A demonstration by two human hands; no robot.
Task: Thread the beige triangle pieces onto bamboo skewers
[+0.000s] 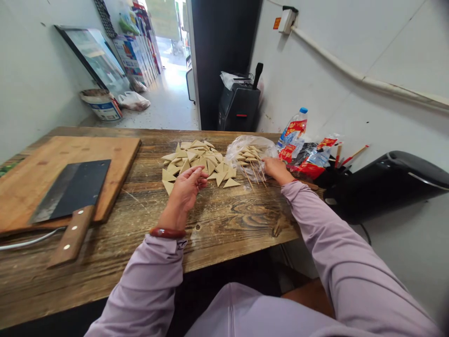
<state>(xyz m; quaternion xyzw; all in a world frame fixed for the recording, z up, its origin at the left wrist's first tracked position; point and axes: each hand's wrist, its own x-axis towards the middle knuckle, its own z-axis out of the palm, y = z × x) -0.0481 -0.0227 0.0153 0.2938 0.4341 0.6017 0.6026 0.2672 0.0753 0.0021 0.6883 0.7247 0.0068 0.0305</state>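
Observation:
Many tan, flat triangular pieces (pixel 191 157) lie in a loose pile on the wooden table. My left hand (pixel 185 189) hovers at the near edge of this pile, its fingers loosely curled and nothing visible in them. To the right, my right hand (pixel 277 169) is at the side of a clear plastic bag (pixel 270 146), its fingertips closed at the thin wooden skewers (pixel 253 173). More tan triangles (pixel 247 153) show in the bag's mouth. Several skewers lean out over the bag's near edge. My right fingertips are partly hidden.
At the left, a cleaver (pixel 75 192) lies on a wooden cutting board (pixel 121 161), its handle overhanging the near edge. Red-and-clear packets (pixel 317 157), a blue-capped bottle (pixel 293 126) and a black cylindrical appliance (pixel 382 187) stand at the right. A black speaker (pixel 238 105) is beyond the table.

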